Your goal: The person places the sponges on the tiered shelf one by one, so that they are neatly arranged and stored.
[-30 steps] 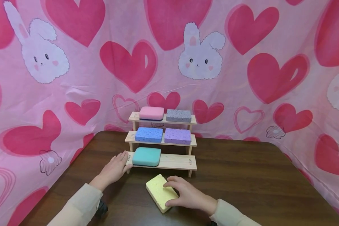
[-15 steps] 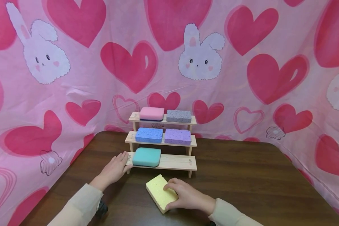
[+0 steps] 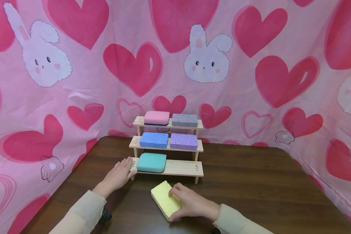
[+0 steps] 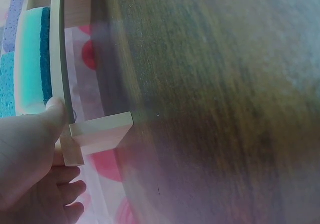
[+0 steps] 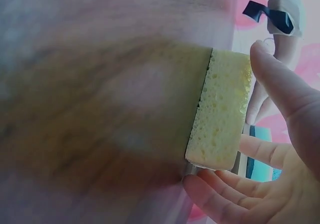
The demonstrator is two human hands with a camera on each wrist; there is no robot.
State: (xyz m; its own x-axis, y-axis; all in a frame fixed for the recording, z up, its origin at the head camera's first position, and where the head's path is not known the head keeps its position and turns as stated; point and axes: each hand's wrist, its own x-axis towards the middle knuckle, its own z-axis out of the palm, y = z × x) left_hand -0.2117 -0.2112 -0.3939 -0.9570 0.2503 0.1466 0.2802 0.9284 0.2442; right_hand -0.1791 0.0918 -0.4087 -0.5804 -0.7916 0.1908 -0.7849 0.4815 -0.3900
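A pale yellow sponge (image 3: 165, 200) lies flat and at a slant on the dark table in front of a three-step wooden shelf stand (image 3: 183, 167). My right hand (image 3: 193, 202) holds the sponge, thumb at its near end and bent fingers over its right side. The right wrist view shows the porous edge of the sponge (image 5: 219, 111) between thumb and fingers. My left hand (image 3: 118, 174) grips the left end of the lowest step. In the left wrist view its thumb (image 4: 56, 111) rests at the board's front edge, beside a teal sponge (image 4: 34, 58).
On the lowest step the teal sponge (image 3: 151, 162) sits left. Blue (image 3: 154, 139) and purple (image 3: 183, 141) sponges share the middle step; pink (image 3: 157, 117) and grey (image 3: 185, 120) sponges share the top. A pink curtain (image 3: 175, 87) with hearts and rabbits hangs behind the table (image 3: 251, 188).
My right hand has shifted slightly left and its fingers and thumb have closed in on the yellow sponge, which lies in the same place. The left hand has stayed still.
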